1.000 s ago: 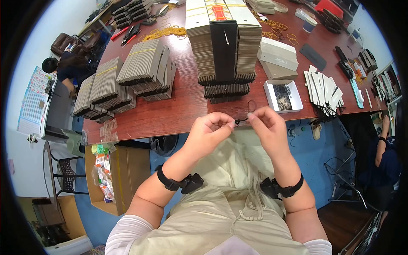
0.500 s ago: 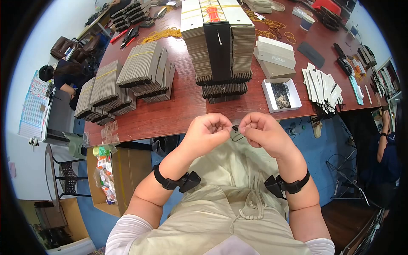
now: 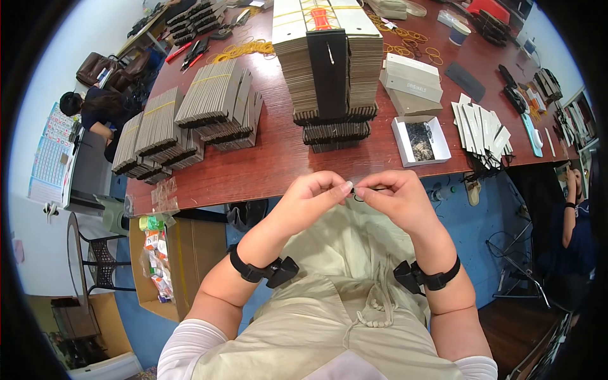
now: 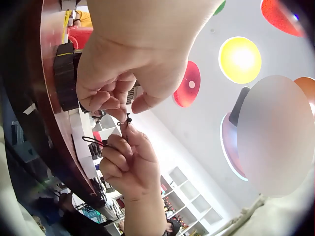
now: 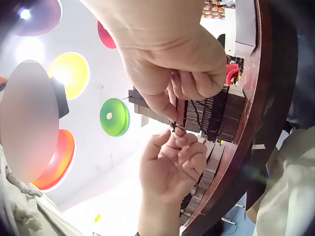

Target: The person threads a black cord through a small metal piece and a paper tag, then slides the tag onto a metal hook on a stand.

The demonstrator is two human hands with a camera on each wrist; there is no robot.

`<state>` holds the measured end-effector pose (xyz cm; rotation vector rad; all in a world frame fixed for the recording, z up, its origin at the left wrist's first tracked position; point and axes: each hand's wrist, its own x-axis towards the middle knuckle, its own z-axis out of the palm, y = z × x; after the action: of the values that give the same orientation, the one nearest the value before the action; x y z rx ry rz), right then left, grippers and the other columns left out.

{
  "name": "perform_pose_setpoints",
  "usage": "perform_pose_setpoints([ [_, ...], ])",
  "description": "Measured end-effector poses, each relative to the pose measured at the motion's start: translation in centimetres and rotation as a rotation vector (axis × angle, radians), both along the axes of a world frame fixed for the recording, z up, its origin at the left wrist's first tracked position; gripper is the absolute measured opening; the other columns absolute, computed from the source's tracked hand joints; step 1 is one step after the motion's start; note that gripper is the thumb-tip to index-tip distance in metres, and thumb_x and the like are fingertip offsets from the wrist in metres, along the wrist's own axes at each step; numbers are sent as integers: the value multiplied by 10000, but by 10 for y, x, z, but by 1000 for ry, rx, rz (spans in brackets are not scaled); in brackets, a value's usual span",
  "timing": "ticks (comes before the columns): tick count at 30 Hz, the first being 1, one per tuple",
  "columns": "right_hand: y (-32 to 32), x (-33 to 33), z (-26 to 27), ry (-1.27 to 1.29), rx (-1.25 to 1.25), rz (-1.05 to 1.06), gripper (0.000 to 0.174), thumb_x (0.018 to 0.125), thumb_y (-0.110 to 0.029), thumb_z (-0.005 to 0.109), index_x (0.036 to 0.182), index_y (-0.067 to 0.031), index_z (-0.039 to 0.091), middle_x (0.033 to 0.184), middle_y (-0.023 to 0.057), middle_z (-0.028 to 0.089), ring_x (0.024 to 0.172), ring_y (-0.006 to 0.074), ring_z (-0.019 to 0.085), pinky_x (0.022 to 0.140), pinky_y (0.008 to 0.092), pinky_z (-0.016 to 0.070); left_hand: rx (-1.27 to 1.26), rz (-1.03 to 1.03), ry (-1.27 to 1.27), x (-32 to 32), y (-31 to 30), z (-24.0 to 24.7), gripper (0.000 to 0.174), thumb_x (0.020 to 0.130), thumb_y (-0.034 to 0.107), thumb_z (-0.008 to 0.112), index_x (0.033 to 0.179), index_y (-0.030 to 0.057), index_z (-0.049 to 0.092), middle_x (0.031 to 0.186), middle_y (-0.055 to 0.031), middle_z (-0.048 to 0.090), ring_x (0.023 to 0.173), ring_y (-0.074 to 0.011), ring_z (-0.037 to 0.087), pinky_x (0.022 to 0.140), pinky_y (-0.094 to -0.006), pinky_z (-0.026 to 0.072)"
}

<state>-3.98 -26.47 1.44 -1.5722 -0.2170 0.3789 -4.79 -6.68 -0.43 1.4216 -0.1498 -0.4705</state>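
In the head view the left hand (image 3: 315,197) and the right hand (image 3: 396,197) meet just off the table's front edge, fingertips almost touching. Between them is a thin black cord with a small knot (image 4: 129,120), seen closer in the left wrist view. The right hand (image 4: 132,164) pinches the cord between thumb and forefinger, and a black loop (image 4: 93,141) sticks out beside its fingers. In the right wrist view the left hand (image 5: 172,169) pinches the knotted end (image 5: 174,127) from the other side. Fingers partly hide the cord.
Banded stacks of grey cards (image 3: 209,98) stand on the red table (image 3: 266,171), with a tall stack (image 3: 364,69) at the middle. To the right are an open white box (image 3: 437,155), fanned tags (image 3: 484,136) and a grey box (image 3: 411,82). A cardboard box (image 3: 202,253) sits below left.
The hands first drew closer together, and the right hand's fingers, curled in half a second ago, now extend toward the left fingertips. The cord's loop no longer stands up above the right hand.
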Motion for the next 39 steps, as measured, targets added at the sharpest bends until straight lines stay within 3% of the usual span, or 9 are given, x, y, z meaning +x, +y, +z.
perform_pose_setpoints([
  [10,-22,8,-3,-131,-85,5,64,788,-40,654,807,15,629,650,-44,548,566,8,409,491,186,339,-202,-15,-171,-4,11,-6,96,882,115,538,839,29,543,888,-3,549,782,-55,478,708,-206,383],
  [11,-24,9,-2,-216,-135,35,70,781,-45,653,807,14,625,653,-23,551,561,37,429,497,208,356,-226,-60,-314,2,16,-10,77,835,83,546,792,32,509,952,-58,528,798,-103,494,748,-246,388],
  [14,-27,11,12,-477,-294,178,93,757,-62,649,811,7,619,684,43,565,573,135,491,530,276,405,-456,-175,-166,6,7,-11,107,811,123,549,770,43,491,964,-98,493,790,-169,464,760,-308,373],
  [17,-11,18,21,-689,-453,368,154,702,-101,647,823,-7,628,777,124,594,720,289,561,641,357,454,-365,-196,151,9,-9,-11,141,867,185,517,815,56,494,903,-86,520,635,-116,403,592,-242,329],
  [20,-13,39,25,-682,-518,349,173,693,-112,662,834,-16,633,783,123,599,752,284,579,662,352,464,-207,-219,248,16,-20,-4,241,941,270,440,861,50,496,715,-3,451,545,-70,324,492,-210,250],
  [23,-40,91,19,-529,-428,38,200,682,-155,695,823,-19,656,808,134,628,766,280,596,704,343,470,-152,-253,263,23,-18,-12,273,958,295,412,871,51,502,677,13,434,545,-68,326,498,-207,259],
  [26,-71,157,8,-886,-1049,-386,319,653,-210,738,906,-47,634,928,140,609,939,318,560,800,394,456,-144,-236,209,26,-14,-19,292,962,311,401,881,51,508,677,13,457,563,-70,369,521,-205,305],
  [33,-75,186,8,-715,-1437,-166,305,737,-159,651,1026,-67,614,1026,120,583,971,311,548,818,391,452,-81,-156,173,22,-9,-9,354,969,344,369,958,27,526,716,1,489,608,-79,448,576,-213,375],
  [39,-84,172,-31,-1261,-1520,-276,323,792,-148,576,1087,-17,580,1131,153,565,1072,325,518,891,381,435,-49,-157,144,23,-3,-8,384,973,348,344,1014,11,525,748,-9,514,621,-76,449,585,-206,361],
])
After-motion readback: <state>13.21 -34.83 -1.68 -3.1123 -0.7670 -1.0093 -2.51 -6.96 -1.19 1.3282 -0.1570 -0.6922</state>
